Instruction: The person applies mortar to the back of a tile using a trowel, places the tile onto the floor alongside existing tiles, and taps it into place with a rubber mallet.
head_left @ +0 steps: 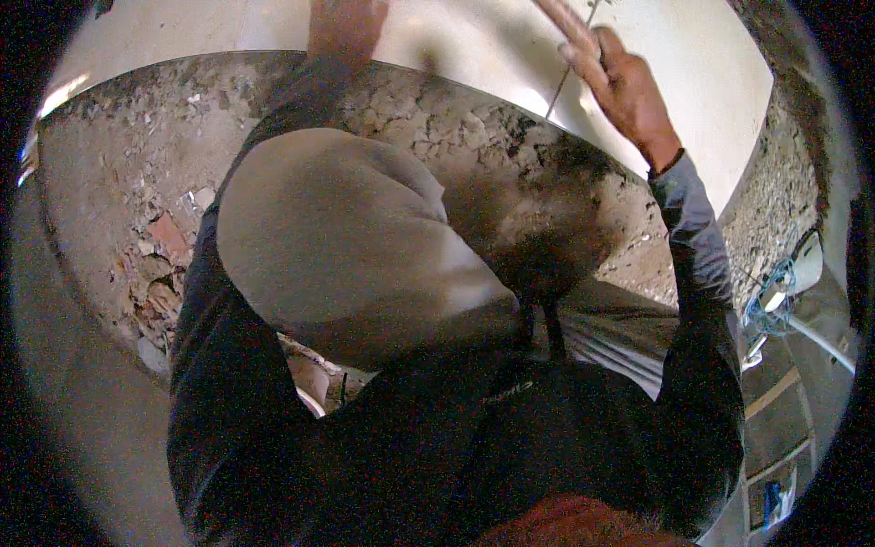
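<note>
My left hand (349, 25) is at the top centre against the pale wall (693, 82), partly cut off by the frame edge; its fingers are hidden. Higher on the right, my right hand (620, 87) is closed on a wooden handle (556, 16) that runs out of view at the top. A thin dark line (558, 96), perhaps a rod or cord, runs down the wall beside that hand. My bent knee (337, 228), in light trousers, fills the middle below both hands.
Broken plaster and rubble (169, 237) cover the ground along the wall's foot, with a reddish fragment among them. At the right are a tangled blue cord (766, 301), a white pipe (820, 342) and paving (775, 419) with pale strips.
</note>
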Tool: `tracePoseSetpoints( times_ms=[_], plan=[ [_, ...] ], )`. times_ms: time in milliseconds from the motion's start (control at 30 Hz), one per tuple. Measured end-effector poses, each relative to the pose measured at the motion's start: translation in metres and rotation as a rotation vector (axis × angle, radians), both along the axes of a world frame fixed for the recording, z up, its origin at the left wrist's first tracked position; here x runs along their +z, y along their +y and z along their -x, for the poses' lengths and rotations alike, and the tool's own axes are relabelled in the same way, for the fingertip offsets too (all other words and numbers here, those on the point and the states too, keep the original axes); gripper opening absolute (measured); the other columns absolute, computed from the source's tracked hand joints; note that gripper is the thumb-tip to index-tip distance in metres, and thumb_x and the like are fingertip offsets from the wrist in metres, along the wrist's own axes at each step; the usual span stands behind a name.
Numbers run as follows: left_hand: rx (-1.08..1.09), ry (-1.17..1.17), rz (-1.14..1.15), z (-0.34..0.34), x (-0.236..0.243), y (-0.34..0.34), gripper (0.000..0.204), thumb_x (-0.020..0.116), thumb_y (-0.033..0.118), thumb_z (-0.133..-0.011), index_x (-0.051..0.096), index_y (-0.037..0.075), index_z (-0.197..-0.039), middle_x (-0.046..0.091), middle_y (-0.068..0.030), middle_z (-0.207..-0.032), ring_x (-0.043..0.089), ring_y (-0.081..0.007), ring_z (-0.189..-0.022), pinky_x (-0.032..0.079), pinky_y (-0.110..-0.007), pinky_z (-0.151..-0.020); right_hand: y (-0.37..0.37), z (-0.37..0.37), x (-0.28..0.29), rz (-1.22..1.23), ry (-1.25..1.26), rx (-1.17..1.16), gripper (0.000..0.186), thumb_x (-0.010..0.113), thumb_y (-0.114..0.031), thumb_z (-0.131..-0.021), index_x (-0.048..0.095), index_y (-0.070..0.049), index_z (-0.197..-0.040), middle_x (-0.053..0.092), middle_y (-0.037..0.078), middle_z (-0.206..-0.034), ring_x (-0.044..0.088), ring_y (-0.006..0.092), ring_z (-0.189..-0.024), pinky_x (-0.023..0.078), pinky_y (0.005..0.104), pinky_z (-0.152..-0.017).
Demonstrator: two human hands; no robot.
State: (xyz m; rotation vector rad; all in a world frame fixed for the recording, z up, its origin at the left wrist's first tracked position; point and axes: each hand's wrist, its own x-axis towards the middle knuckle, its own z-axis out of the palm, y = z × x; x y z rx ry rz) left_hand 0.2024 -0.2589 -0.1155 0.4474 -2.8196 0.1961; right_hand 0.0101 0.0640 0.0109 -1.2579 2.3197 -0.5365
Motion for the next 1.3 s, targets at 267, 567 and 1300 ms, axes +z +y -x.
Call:
tracePoseSetpoints(
  times_ms=[267,567,1300],
  plan=[
    [0.020,-0.025,-0.012,0.009,-0.004,0.007,0.063,0.051,0.032,-0.101,0.034,-0.003,-0.151,0.032,-0.0285,-0.156,0.029,-0.0420,-0.147,0.019,-0.057,-0.121,0.028,-0.002,-0.014,-0.001,0.181,0.058,0.038,0.054,-0.045,-0.101,0.050,-0.010,-0.116,0.067,0.025,-0.080,0.067,0.0483,-0.078,0.053,0.0535,-0.066],
    [-0.016,0.079,-0.034,0.014,-0.007,0.006,0.065,0.054,0.030,-0.099,0.032,-0.002,-0.152,0.032,-0.0279,-0.157,0.028,-0.0419,-0.147,0.021,-0.057,-0.121,0.047,0.002,-0.046,-0.193,0.312,0.080,0.039,0.059,-0.040,-0.099,0.047,-0.008,-0.118,0.068,0.025,-0.085,0.068,0.0466,-0.079,0.053,0.0546,-0.066],
    [0.696,0.333,-0.133,-0.036,-0.018,-0.111,0.076,0.045,0.044,-0.098,0.034,-0.012,-0.149,0.026,-0.0343,-0.157,0.020,-0.0482,-0.149,0.009,-0.057,-0.123,-0.191,-0.062,0.026,0.354,-0.328,-0.190,0.035,0.053,-0.045,-0.104,0.047,-0.013,-0.092,0.042,-0.006,-0.062,0.038,0.0027,-0.045,0.032,0.0215,-0.038]
  ],
)
